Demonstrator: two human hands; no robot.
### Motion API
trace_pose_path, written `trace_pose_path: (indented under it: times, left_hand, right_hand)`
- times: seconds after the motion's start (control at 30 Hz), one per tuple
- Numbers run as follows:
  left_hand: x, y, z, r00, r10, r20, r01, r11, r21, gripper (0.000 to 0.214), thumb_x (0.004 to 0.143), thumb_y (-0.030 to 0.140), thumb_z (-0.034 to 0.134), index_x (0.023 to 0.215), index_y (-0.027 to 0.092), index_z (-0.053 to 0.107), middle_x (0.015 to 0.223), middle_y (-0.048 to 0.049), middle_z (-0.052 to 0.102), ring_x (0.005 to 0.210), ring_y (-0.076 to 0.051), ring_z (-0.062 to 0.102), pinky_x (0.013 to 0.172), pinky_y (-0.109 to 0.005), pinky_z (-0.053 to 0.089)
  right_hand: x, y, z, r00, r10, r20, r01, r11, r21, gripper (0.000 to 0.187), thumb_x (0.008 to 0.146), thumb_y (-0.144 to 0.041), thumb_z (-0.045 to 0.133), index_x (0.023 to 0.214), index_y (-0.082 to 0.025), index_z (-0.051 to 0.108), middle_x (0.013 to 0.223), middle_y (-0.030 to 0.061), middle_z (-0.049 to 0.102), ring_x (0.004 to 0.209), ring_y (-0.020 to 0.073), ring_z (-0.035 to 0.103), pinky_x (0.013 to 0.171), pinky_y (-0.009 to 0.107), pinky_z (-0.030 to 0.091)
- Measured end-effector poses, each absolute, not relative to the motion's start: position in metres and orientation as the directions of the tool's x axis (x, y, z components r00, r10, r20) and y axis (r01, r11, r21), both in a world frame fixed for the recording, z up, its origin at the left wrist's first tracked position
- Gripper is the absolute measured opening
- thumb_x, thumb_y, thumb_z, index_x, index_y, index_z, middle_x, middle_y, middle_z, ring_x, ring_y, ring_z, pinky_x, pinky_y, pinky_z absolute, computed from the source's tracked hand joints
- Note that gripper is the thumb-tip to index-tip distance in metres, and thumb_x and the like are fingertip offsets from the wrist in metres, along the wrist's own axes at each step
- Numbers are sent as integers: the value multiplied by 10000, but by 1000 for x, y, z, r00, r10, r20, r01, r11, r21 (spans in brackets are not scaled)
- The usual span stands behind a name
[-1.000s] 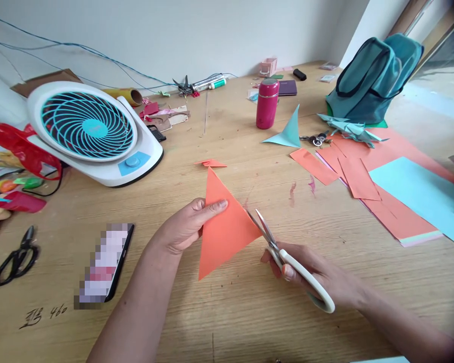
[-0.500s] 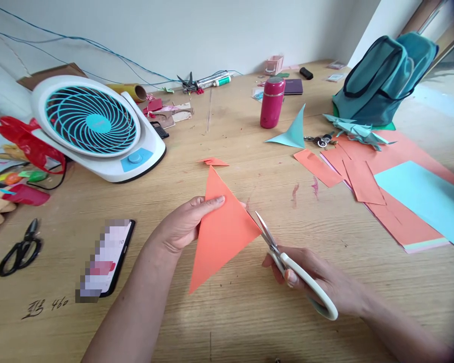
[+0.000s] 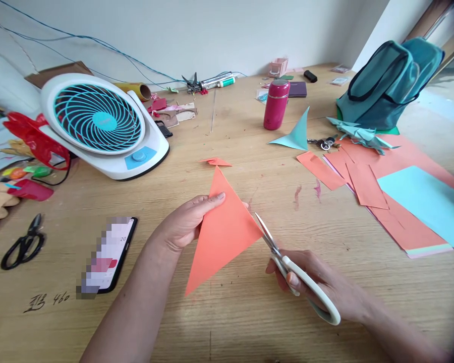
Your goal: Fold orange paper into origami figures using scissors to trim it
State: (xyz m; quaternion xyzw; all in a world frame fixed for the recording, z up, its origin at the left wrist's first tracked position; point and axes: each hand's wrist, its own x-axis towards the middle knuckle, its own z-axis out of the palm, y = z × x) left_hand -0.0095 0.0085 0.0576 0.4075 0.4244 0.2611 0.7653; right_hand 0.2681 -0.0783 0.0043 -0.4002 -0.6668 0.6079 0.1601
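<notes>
My left hand [image 3: 189,218] pinches a folded triangle of orange paper [image 3: 225,232] near its upper left edge, thumb on top and the other fingers hidden beneath. The paper's point faces away from me. In my right hand [image 3: 310,282] is a pair of white-handled scissors [image 3: 306,287], thumb and fingers around the handles. Its blades are slightly apart and sit at the paper's right corner; whether they touch the sheet I cannot tell. A small folded orange paper piece [image 3: 217,162] lies just beyond the triangle's tip.
A fan [image 3: 106,126] and a phone [image 3: 108,257] stand and lie left, with black scissors [image 3: 24,244] farther out. Beyond are a pink flask [image 3: 276,106] and a teal paper piece [image 3: 293,135]. To the right lie orange sheets [image 3: 412,229], a blue sheet [image 3: 431,201] and a teal bag [image 3: 382,91].
The view has shifted slightly, so most background things sit a little farther right. Both hands keep their holds on the paper and scissors, with the blades still at the right corner.
</notes>
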Motion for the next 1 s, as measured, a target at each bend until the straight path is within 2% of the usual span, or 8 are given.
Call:
trace_pose_path:
  times: [0.37,0.63,0.83,1.0]
  left_hand:
    - [-11,10,56,506,757,-414,-72,515,854,444,929,464,647,1211,134,741,1049,-139,790,967,-261,734,750,-267,530]
    - [-9,9,58,521,752,-404,-76,512,855,449,921,473,654,1158,107,762,1025,-152,792,873,-243,747,752,-269,533]
    - [-6,7,62,533,745,-401,-76,514,854,445,912,478,666,1152,117,764,1078,-155,782,1000,-273,730,814,-287,531]
    - [-7,7,59,514,746,-425,-57,523,850,467,899,493,677,1167,120,758,1017,-148,792,921,-269,741,798,-304,524]
  right_hand:
    - [268,-79,1,-636,719,-280,340,-65,-938,588,956,-729,391,945,-185,614,741,-7,508,665,139,417,594,278,326]
    - [265,-81,0,-635,726,-263,311,-71,-948,545,977,-684,403,924,-178,598,724,-4,512,656,141,423,589,269,323]
    - [264,-81,0,-635,729,-254,298,-73,-952,533,975,-681,411,898,-181,580,727,-7,502,656,141,424,597,269,329]
    - [262,-81,3,-643,722,-255,291,-77,-954,557,976,-690,395,947,-172,596,725,-3,523,656,143,433,601,273,328]
